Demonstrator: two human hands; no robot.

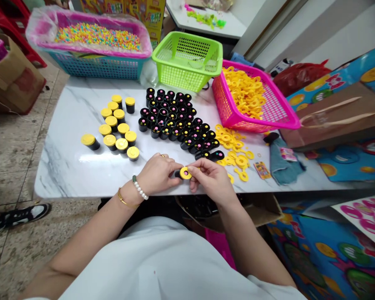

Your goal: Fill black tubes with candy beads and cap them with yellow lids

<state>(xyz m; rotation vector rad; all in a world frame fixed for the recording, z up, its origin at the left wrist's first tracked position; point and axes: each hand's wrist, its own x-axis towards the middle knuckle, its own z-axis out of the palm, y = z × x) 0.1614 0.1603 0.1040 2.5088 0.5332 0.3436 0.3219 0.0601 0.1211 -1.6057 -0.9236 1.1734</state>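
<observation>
My left hand (158,174) is closed around a small black cup (177,173) at the table's front edge. On the cup's mouth sits a yellow ring-shaped lid (182,176), pinched at its right side by my right hand (213,180); a pink bead shows through the ring's hole. Behind my hands stand rows of open black cups (164,112) with colored beads in them. To the left, several black cups topped with yellow lids (111,121) stand in a group. Loose yellow ring lids (242,161) lie right of my right hand.
At the back are a bead-filled pink tub (145,41), a green basket (165,77) and a pink basket (281,114) heaped with yellow rings. A blue-grey cloth item (283,162) and a small card (262,170) lie at right. A paper bag (340,112) stands beyond.
</observation>
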